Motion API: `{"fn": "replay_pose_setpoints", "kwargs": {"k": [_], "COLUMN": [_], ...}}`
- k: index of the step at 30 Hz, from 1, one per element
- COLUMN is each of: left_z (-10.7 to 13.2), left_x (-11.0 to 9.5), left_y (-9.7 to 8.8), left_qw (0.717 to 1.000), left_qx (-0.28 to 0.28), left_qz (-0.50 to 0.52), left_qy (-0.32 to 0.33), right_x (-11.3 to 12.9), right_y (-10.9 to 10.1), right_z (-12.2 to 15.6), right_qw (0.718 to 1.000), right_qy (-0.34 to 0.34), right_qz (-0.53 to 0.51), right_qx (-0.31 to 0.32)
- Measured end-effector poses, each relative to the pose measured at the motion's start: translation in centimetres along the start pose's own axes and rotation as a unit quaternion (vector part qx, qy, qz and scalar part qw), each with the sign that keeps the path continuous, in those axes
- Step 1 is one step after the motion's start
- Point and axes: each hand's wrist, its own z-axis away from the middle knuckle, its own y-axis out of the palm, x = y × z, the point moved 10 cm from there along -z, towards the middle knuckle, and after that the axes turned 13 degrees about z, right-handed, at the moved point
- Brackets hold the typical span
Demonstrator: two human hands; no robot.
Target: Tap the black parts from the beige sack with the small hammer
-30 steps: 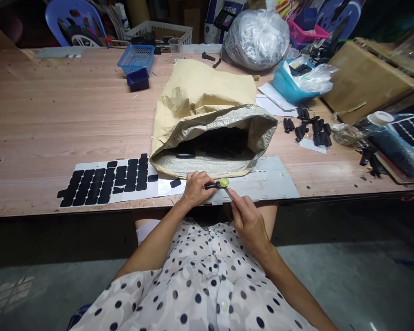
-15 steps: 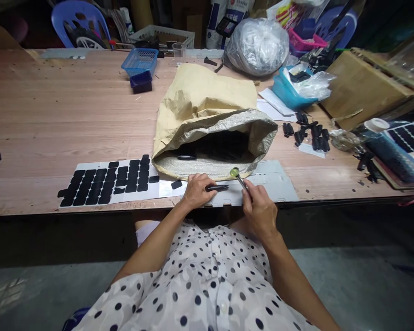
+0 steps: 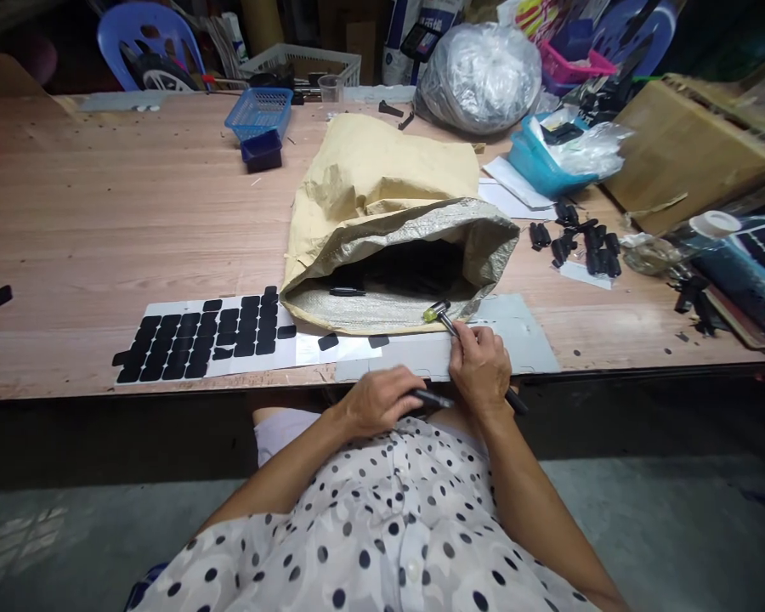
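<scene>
My left hand (image 3: 381,400) is closed on a slim black part (image 3: 432,397), held over my lap just below the table edge. My right hand (image 3: 480,364) grips a small mallet (image 3: 447,322) with a yellowish-green face, its head raised near the lip of the sack and its black handle end showing beyond my palm. A tan sack (image 3: 382,161) lies on the table with its mouth towards me; black pieces sit inside, one slim black part (image 3: 347,291) near the opening. Loose black pads (image 3: 378,342) lie by the sheet of black pads (image 3: 184,344).
A grey board (image 3: 523,340) lies along the front edge. Black clips (image 3: 592,246) and a cardboard box (image 3: 688,157) are to the right. At the back stand a blue basket (image 3: 259,112), a stuffed plastic bag (image 3: 478,81) and a turquoise basin (image 3: 545,161).
My left hand has drawn the black part from the board back over my lap. The mallet has turned in my right hand. A black pad now shows where the left hand was.
</scene>
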Motion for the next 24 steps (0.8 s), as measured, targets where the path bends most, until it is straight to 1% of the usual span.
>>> {"fn": "replay_pose_setpoints", "kwargs": {"k": [1,2,3,4,6,7,8,9,10,11,12,14,15,16,17,18,19,20,21,22,23,24], "left_z": [0.8,1.6,2.4,3.2,4.9,5.8,6.5,6.9,7.1,7.0,6.6,5.3,4.5,3.7,2.8,1.8,0.7,-0.3,-1.1,-1.5,-1.7,-1.9], "left_x": [0.2,1.0,2.5,4.5,8.8,10.5,11.8,12.5,12.6,12.2,11.1,7.6,5.5,3.6,2.2,1.5,1.4,2.0,2.8,3.8,4.8,5.9], "left_y": [1.3,2.3,3.2,3.7,4.2,4.1,4.0,3.9,3.9,4.0,4.0,3.7,3.2,2.3,1.0,-0.9,-3.5,-6.6,-9.6,-12.5,-14.8,-16.3], "left_qw": [0.999,0.998,0.995,0.99,0.968,0.953,0.941,0.932,0.928,0.93,0.937,0.956,0.964,0.968,0.968,0.972,0.981,0.989,0.988,0.975,0.956,0.937], "left_qx": [0.03,0.051,0.061,0.061,0.045,0.034,0.027,0.026,0.035,0.051,0.071,0.117,0.134,0.147,0.15,0.132,0.079,0.006,-0.067,-0.14,-0.194,-0.226], "left_qz": [0.019,0.028,0.029,0.024,0.003,-0.011,-0.026,-0.039,-0.046,-0.044,-0.033,0.017,0.052,0.09,0.123,0.136,0.114,0.062,-0.004,-0.074,-0.139,-0.191], "left_qy": [-0.004,-0.027,-0.067,-0.123,-0.248,-0.299,-0.338,-0.361,-0.368,-0.362,-0.341,-0.268,-0.222,-0.182,-0.157,-0.141,-0.133,-0.134,-0.141,-0.153,-0.17,-0.186], "right_x": [0.1,0.1,0.2,0.2,0.3,0.3,0.2,0.2,0.2,0.2,0.2,0.2,0.3,0.3,0.3,0.4,0.4,0.5,0.5,0.5,0.5,0.5], "right_y": [-0.1,-0.2,-0.3,-0.4,-0.4,-0.3,-0.3,-0.2,-0.1,-0.1,0.0,-0.1,-0.1,-0.1,-0.1,-0.1,-0.1,-0.2,-0.2,-0.2,-0.2,-0.1], "right_z": [0.0,0.0,0.0,0.0,0.0,0.0,0.0,0.0,0.0,0.0,0.0,0.0,0.0,0.0,0.0,0.0,0.0,0.0,0.0,0.0,0.0,0.0], "right_qw": [1.0,1.0,1.0,1.0,1.0,1.0,1.0,1.0,1.0,1.0,1.0,1.0,1.0,1.0,1.0,1.0,1.0,1.0,1.0,1.0,1.0,1.0], "right_qy": [-0.001,-0.002,-0.004,-0.004,-0.006,-0.005,-0.004,-0.002,0.0,0.001,0.003,0.003,0.003,0.002,0.0,-0.002,-0.004,-0.005,-0.004,-0.003,0.0,0.002], "right_qz": [0.005,0.01,0.014,0.017,0.019,0.017,0.014,0.009,0.004,0.0,-0.003,-0.002,-0.001,0.001,0.003,0.005,0.007,0.009,0.009,0.007,0.005,0.002], "right_qx": [-0.003,-0.006,-0.009,-0.013,-0.018,-0.019,-0.018,-0.017,-0.015,-0.015,-0.015,-0.018,-0.02,-0.021,-0.021,-0.022,-0.023,-0.024,-0.024,-0.024,-0.023,-0.022]}}
